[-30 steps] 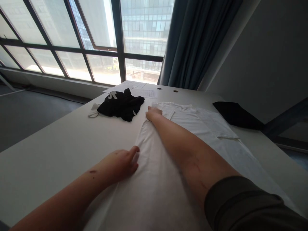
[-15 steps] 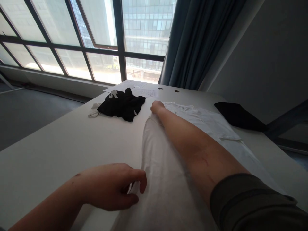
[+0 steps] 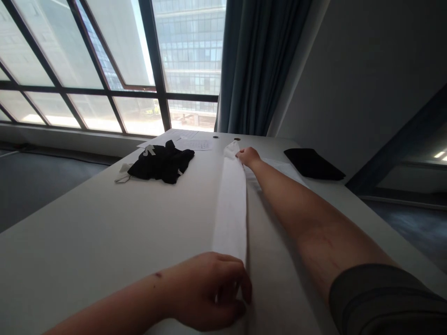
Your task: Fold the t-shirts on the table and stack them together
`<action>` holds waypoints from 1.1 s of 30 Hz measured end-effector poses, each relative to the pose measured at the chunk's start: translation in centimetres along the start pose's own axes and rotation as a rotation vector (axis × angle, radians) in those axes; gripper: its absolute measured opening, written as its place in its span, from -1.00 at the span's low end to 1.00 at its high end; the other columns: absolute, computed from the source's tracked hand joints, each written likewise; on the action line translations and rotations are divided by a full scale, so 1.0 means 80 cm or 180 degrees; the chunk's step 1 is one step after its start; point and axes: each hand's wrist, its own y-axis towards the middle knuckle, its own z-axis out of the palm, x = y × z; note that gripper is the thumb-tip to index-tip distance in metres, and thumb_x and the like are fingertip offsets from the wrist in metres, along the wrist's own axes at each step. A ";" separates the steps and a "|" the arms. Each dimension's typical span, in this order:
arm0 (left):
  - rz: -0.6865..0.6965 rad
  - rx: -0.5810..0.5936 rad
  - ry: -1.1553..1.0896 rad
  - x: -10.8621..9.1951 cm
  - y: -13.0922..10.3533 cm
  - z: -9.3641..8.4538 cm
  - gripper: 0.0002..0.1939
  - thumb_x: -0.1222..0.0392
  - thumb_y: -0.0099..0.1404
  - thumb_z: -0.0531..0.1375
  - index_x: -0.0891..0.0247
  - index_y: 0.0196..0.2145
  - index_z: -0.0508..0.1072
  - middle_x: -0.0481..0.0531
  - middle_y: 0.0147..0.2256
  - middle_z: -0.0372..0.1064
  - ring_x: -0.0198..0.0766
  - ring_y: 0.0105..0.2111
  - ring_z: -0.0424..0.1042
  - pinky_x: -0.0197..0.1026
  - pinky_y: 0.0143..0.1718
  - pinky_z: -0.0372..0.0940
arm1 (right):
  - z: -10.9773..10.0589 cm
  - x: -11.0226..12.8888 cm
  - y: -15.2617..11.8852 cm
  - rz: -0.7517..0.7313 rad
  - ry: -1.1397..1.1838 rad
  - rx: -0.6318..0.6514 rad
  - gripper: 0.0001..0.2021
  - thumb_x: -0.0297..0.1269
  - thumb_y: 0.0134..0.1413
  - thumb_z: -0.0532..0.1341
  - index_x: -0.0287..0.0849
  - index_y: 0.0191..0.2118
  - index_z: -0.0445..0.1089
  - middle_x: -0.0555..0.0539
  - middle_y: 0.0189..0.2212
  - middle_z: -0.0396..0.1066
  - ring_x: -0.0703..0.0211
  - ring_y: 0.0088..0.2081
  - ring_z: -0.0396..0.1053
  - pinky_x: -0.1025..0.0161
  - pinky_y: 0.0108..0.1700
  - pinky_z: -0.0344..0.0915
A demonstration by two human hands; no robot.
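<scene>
- Both hands work the white T-shirt (image 3: pixel 228 209), which lies lengthwise on the white table (image 3: pixel 104 232) — right hand (image 3: pixel 248 157) at the far end, left hand (image 3: pixel 211 293) at the near end.
- Right thumb and fingers pinch the cloth; left fingers curl around its edge, though whether they grip cannot be told.
- Half a second ago the T-shirt's left side lay spread; now it appears turned over toward the right in a long, narrow band — so that side looks doubled, both hands along the band's right edge.
- Crumpled black shirt (image 3: pixel 160 163) still lies far left, folded black cloth (image 3: pixel 312 164) far right.
</scene>
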 end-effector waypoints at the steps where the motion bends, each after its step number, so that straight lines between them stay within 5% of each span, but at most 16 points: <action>1: 0.0002 0.0071 0.0085 -0.003 0.008 0.008 -0.80 0.34 0.16 0.26 0.15 -0.24 0.47 -0.11 -0.40 0.37 -0.34 -0.43 0.41 -0.32 -0.30 0.36 | -0.001 -0.014 -0.007 0.0028 -0.0046 0.0031 -0.63 -0.25 0.30 0.14 -0.21 0.02 0.65 -0.23 -0.11 0.67 -0.05 -0.03 0.60 0.25 -0.06 0.42; 6: 0.0102 0.0591 0.0736 -0.004 0.035 0.040 -0.65 0.14 0.29 0.33 0.13 0.03 0.47 -0.02 -0.17 0.54 -0.23 -0.32 0.54 -0.22 -0.20 0.43 | 0.023 -0.072 -0.050 0.0022 -0.0279 0.0331 -0.68 -0.27 0.28 0.18 -0.15 -0.01 0.65 -0.24 0.01 0.64 -0.09 0.06 0.56 0.20 0.04 0.41; 9: 0.0099 0.0397 0.1260 0.007 0.040 0.053 -0.50 -0.09 0.38 0.32 0.09 0.20 0.44 0.15 0.06 0.53 0.01 -0.01 0.54 0.01 0.09 0.42 | 0.047 -0.091 -0.070 -0.0081 -0.0358 0.0358 -0.58 -0.16 0.37 0.13 -0.11 0.21 0.53 -0.25 0.27 0.46 -0.08 0.28 0.39 0.13 0.25 0.30; 14: -0.0097 0.0352 0.1748 0.036 0.037 0.065 -0.27 -0.26 0.45 0.20 0.07 0.44 0.27 0.28 0.50 0.00 0.34 0.48 -0.02 0.46 0.44 -0.05 | 0.069 -0.104 -0.077 -0.0163 -0.0388 0.0372 -0.42 -0.04 0.48 -0.04 -0.17 0.43 0.29 -0.23 0.52 0.05 -0.12 0.51 0.00 0.00 0.46 0.00; 19: 0.0097 0.0445 0.2022 0.058 0.029 0.077 -0.12 -0.35 0.45 0.16 0.09 0.54 0.08 0.33 0.52 -0.13 0.37 0.50 -0.13 0.50 0.43 -0.09 | 0.078 -0.108 -0.070 -0.0128 -0.0448 0.0561 -0.34 0.01 0.50 -0.11 -0.23 0.52 0.12 -0.18 0.56 -0.08 -0.26 0.54 -0.12 -0.14 0.49 -0.09; 23: 0.0305 0.0569 0.2324 0.050 0.025 0.078 -0.18 -0.30 0.52 0.10 0.13 0.54 0.05 0.34 0.52 -0.14 0.34 0.50 -0.10 0.45 0.44 -0.08 | 0.084 -0.106 -0.069 -0.0122 -0.0508 0.0559 -0.31 0.01 0.51 -0.14 -0.29 0.54 0.07 -0.22 0.56 -0.08 -0.31 0.54 -0.14 -0.20 0.48 -0.10; 28: 0.0499 0.0775 0.2254 0.029 0.023 0.068 -0.22 -0.19 0.50 0.20 0.09 0.52 0.11 0.25 0.52 -0.09 0.24 0.49 -0.01 0.36 0.47 -0.08 | 0.052 -0.129 -0.072 -0.0622 -0.0503 0.0471 -0.38 -0.07 0.49 -0.02 -0.28 0.49 0.20 -0.25 0.50 0.08 -0.19 0.54 -0.10 -0.16 0.53 -0.21; 33: 0.0520 0.0655 0.2225 0.026 0.016 0.065 -0.18 -0.08 0.40 0.32 0.10 0.49 0.17 0.21 0.52 -0.07 0.20 0.49 0.00 0.33 0.49 -0.13 | -0.018 -0.246 -0.101 -0.0990 -0.0353 0.0262 -0.42 -0.05 0.50 -0.01 -0.32 0.35 0.42 -0.33 0.38 0.31 -0.22 0.48 0.08 -0.18 0.54 -0.17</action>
